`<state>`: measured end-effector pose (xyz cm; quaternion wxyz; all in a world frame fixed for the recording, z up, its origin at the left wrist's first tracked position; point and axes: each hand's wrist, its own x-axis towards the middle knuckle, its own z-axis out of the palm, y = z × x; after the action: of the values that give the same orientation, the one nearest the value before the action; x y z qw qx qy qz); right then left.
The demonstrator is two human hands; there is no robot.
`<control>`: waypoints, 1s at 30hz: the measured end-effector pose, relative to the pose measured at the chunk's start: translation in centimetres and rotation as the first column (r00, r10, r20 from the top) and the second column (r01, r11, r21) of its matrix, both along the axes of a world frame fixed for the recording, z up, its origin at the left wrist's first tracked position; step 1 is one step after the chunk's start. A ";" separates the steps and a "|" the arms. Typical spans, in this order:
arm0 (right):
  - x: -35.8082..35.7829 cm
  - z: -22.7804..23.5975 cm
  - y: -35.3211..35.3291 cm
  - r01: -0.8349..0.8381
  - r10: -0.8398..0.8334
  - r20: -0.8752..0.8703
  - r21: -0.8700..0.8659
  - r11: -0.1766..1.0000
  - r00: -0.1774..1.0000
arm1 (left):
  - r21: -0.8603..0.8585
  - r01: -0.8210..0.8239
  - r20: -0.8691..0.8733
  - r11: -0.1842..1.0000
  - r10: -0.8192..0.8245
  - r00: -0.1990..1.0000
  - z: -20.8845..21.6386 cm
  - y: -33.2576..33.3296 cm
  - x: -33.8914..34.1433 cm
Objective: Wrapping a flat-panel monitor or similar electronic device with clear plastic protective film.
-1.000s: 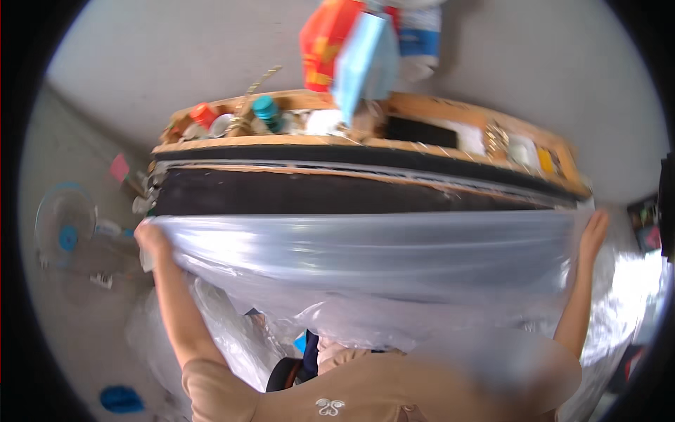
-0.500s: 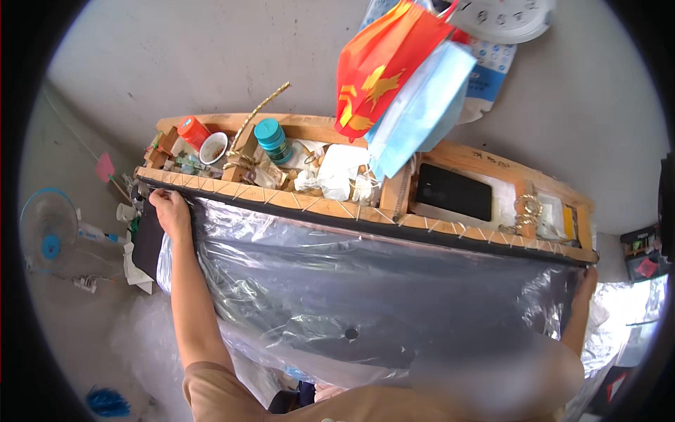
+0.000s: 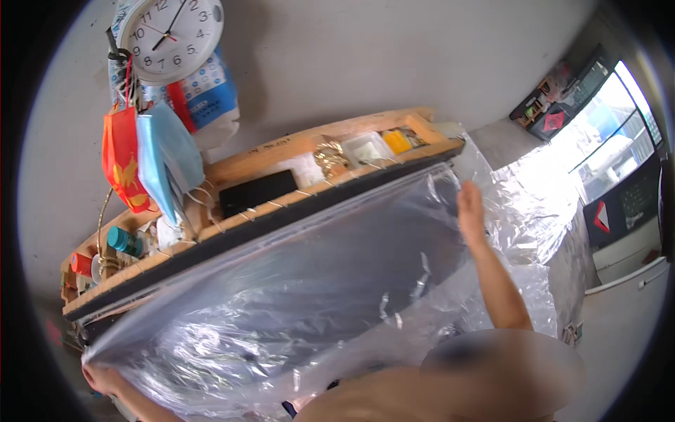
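A clear plastic sheet (image 3: 232,316) stretches in front of me over a dark cloth-like surface, creased and shiny with reflections. At the lower left, my left hand (image 3: 102,378) is closed on the sheet's corner, pulling it taut. My right hand (image 3: 471,209) is held up at the sheet's right side with its fingers stretched out; whether it touches the plastic is unclear. Beyond the sheet runs a long wooden frame (image 3: 242,167) with compartments. White thread laces a black cloth strip (image 3: 232,243) along its near bar.
In the frame lie a black phone (image 3: 259,193), a teal-lidded jar (image 3: 124,241), a red-capped container (image 3: 81,264), a gold cord coil (image 3: 330,158) and a white tray (image 3: 367,149). Masks (image 3: 169,155) and a round clock (image 3: 172,39) hang on the wall. More plastic (image 3: 527,232) lies right.
The view has turned right. My left hand has left the frame's edge and drawn the plastic corner nearer to me. My right hand has come away from the frame's right end.
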<state>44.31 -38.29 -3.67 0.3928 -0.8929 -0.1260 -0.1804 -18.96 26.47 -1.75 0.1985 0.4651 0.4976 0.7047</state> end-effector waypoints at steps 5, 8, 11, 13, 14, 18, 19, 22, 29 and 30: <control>-1.3 0.2 -0.2 -0.022 0.022 -0.004 -0.130 0.991 1.000 | 0.235 0.205 -0.360 0.950 -0.111 0.926 9.4 -12.6 10.1; -1.0 0.6 0.2 0.033 -0.026 -0.194 0.032 0.999 0.981 | 0.018 0.773 -0.968 0.634 -0.181 0.171 7.5 -27.0 18.7; -5.4 2.3 2.1 0.241 0.408 -0.662 0.665 0.707 0.629 | -0.425 0.679 -0.903 0.598 -0.222 -0.369 -0.8 -28.7 13.9; -12.3 2.1 4.5 0.302 0.654 -0.619 0.784 0.542 0.434 | -0.153 0.287 -0.986 0.945 -0.129 -0.103 -3.6 -25.0 7.0; -16.4 2.7 5.3 0.260 0.689 -0.657 0.754 0.604 0.306 | -0.074 0.182 -0.997 0.981 -0.066 -0.049 -2.7 -23.2 4.2; -26.9 3.2 7.8 -0.107 0.802 -0.577 0.798 0.594 0.154 | -0.398 -0.468 -0.694 0.789 -0.593 -0.408 2.8 -18.8 -0.5; -27.6 4.0 8.2 -0.153 0.870 -0.465 0.859 0.488 0.162 | -0.372 -0.436 -0.500 0.819 -0.573 -0.649 2.8 -17.7 -2.7; -27.6 4.5 7.5 -0.188 0.926 -0.291 0.922 0.338 0.238 | -0.613 0.034 -0.747 0.789 -0.564 -0.352 8.4 -27.6 15.6; -23.4 3.9 4.1 -0.633 0.780 -0.057 0.549 0.546 0.623 | -0.431 0.814 -0.180 -0.389 -0.847 -0.500 4.0 -43.6 36.3; -20.8 4.5 2.8 -0.575 0.554 0.177 0.112 0.810 0.814 | -0.378 0.876 -0.073 -0.299 -0.934 -0.350 2.5 -43.6 36.3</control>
<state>23.50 -35.50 0.80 0.4896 -0.7660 -0.3972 -0.1251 17.37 -17.12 0.78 0.6257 0.7715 0.0000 0.1152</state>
